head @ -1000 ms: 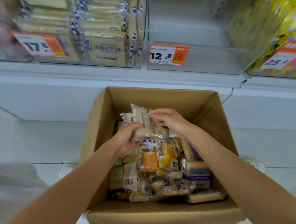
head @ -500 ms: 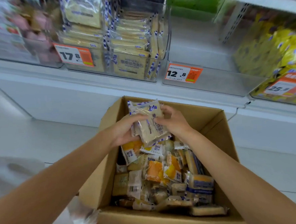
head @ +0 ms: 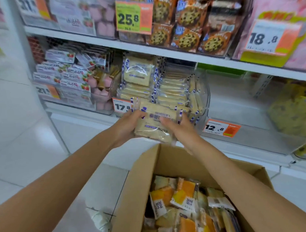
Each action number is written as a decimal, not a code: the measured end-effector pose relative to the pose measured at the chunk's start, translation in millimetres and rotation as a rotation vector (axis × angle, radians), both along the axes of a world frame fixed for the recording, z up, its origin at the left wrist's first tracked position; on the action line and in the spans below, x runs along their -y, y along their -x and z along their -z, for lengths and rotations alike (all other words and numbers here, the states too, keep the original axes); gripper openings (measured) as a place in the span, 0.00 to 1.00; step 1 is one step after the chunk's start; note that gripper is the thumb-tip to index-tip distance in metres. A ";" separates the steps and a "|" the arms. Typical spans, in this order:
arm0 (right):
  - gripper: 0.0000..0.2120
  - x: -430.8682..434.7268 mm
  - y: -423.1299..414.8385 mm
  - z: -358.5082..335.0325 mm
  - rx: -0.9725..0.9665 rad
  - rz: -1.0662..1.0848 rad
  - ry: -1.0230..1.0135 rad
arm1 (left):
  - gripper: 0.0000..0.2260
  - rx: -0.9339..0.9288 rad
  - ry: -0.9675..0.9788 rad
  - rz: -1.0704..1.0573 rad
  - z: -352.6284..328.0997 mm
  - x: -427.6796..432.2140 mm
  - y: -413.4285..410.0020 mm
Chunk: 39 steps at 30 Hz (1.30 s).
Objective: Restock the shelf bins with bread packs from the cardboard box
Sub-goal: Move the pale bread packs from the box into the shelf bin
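Bread packs (head: 155, 123): small stack held above box (head: 134, 197), just before bin (head: 199, 102) at 12 o'clock | left hand (head: 126, 125): clasps stack's 9 o'clock edge | right hand (head: 182, 130): clasps 3 o'clock edge, fingers (head: 167, 121) over top | bin: nearly full of like packs | box: more packs inside, 6 o'clock

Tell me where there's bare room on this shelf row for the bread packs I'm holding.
The 12.8 bin, between the 17.8 bin and the yellow-pack bin, looks empty. The 17.8 bin is crowded, nearly full.
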State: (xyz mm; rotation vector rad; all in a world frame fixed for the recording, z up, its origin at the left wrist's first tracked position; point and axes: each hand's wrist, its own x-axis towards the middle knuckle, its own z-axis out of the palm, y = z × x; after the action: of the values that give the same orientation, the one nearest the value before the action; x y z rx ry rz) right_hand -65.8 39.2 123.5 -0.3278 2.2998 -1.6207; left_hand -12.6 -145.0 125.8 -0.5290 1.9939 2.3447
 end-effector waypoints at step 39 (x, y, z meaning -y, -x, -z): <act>0.42 96.5 115.7 -21.0 -0.583 -0.024 -0.270 | 0.54 -0.232 1.485 -0.215 -25.5 108.7 103.6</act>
State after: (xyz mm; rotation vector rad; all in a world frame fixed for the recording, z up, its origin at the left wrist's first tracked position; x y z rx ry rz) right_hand -181.5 -57.3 144.5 -0.8499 2.8759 -1.2929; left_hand -116.2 -253.8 151.3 -0.4220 3.5823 0.5014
